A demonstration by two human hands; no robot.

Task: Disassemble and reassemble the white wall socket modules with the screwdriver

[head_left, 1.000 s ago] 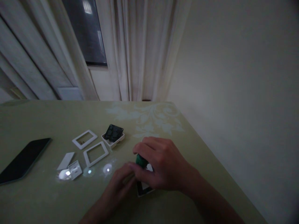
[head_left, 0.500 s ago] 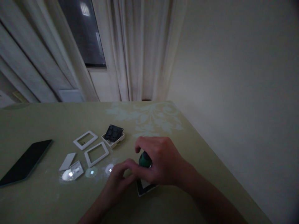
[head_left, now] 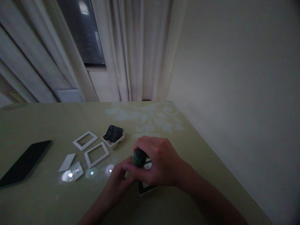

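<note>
My right hand [head_left: 162, 161] is closed around a screwdriver [head_left: 140, 158] with a green and black handle, held nearly upright. Its tip is hidden below my fingers. Under the hand lies a wall socket [head_left: 146, 188] with a white face, dark border and pale outer edge; slots show beside the handle. My left hand [head_left: 120, 176] is at the socket's left side, fingers bent inward against my right fingers. What its fingertips grip is hidden.
Left of my hands lie two white frames [head_left: 108, 153] [head_left: 95, 137], a white box [head_left: 114, 145] with a black plate [head_left: 113, 133] tilted in it, and two small white pieces [head_left: 67, 162] [head_left: 77, 171]. A dark flat tablet-like object [head_left: 25, 164] lies far left. A wall [head_left: 234, 93] borders the table's right edge.
The screwdriver handle has shifted slightly left and tilted, so more of the socket's slotted face shows. My right fingers moved a little left with it. My left hand stays about in place.
</note>
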